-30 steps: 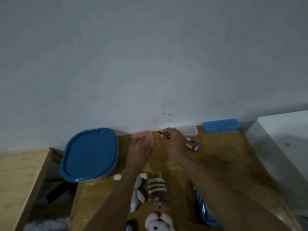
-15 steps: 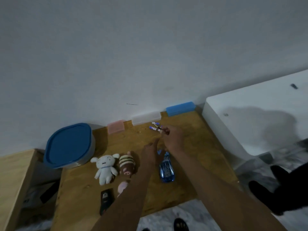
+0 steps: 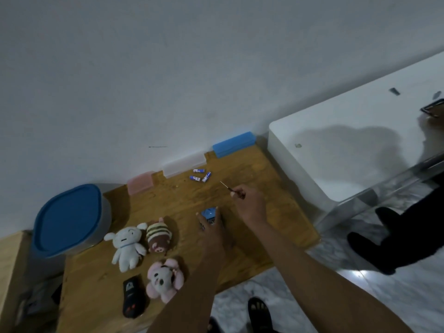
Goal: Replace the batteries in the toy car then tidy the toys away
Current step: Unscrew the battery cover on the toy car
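Observation:
The blue toy car point(image 3: 208, 213) lies on the wooden table point(image 3: 264, 188), mostly covered by my left hand point(image 3: 212, 227), whose fingers curl over it. My right hand point(image 3: 248, 200) hovers just right of the car and pinches a thin screwdriver point(image 3: 227, 186) that points up and left. Three blue-and-white batteries point(image 3: 200, 175) lie loose near the back wall. A white plush point(image 3: 126, 246), a striped brown plush point(image 3: 158, 236) and a pink plush point(image 3: 163, 278) lie at the front left, with a black remote point(image 3: 132, 296) beside them.
A round tub with a blue lid point(image 3: 68, 219) stands at the table's left. Pink point(image 3: 140, 182), clear point(image 3: 185, 164) and blue point(image 3: 234, 144) small boxes line the wall. A white cabinet point(image 3: 348, 152) stands to the right. Feet in sandals point(image 3: 259, 313) show on the marble floor.
The view has tilted down and right. My right hand drew back from the batteries with the screwdriver, and my left hand came down onto the toy car.

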Motion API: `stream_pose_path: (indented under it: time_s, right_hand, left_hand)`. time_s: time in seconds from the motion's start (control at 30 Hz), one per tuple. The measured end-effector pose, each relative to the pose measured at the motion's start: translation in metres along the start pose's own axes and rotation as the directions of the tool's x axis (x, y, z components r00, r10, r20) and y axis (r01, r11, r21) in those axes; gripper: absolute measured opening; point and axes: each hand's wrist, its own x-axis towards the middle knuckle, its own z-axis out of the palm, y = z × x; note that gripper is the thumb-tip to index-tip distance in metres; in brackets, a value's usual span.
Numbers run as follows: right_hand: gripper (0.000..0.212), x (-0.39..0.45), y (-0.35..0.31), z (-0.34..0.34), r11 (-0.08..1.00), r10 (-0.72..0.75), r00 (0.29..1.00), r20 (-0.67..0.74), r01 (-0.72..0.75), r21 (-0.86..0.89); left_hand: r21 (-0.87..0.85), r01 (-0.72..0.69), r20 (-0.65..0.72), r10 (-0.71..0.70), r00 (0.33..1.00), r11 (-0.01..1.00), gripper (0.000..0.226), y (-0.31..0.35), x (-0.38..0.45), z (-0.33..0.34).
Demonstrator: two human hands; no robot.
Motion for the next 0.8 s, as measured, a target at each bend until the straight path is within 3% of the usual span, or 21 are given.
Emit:
stream_pose_path:
  time_s: [0.17,0.23,0.37,0.53,0.8]
  right_hand:
    - [0.014,0.005,-0.008,-0.006,1.000,0.001,1.000,0.012,-0.001,0.021]
    - [0.013,0.007,-0.015,-0.009,0.999,-0.004,1.000,0.014,0.003,0.037]
    - [0.013,0.011,-0.033,-0.012,0.999,-0.014,1.000,0.011,0.014,0.051]
    - [0.011,0.011,-0.060,-0.012,0.998,-0.056,0.998,-0.011,0.056,0.033]
    - [0.018,0.005,-0.099,-0.014,0.996,-0.084,0.995,-0.053,0.084,0.005]
  left_hand:
    - [-0.257,0.057,0.004,-0.058,0.998,0.965,0.108,0.001,0.000,-0.016]
    - [-0.489,0.022,-0.050,-0.054,0.997,0.872,0.094,-0.001,0.003,-0.026]
    - [-0.731,-0.111,-0.109,0.045,0.993,0.673,0.080,-0.005,0.004,-0.057]
    - [-0.804,-0.232,-0.220,0.089,0.972,0.547,0.057,-0.010,-0.002,-0.097]
    - [-0.908,-0.242,-0.236,0.058,0.970,0.342,0.038,-0.020,-0.029,-0.134]
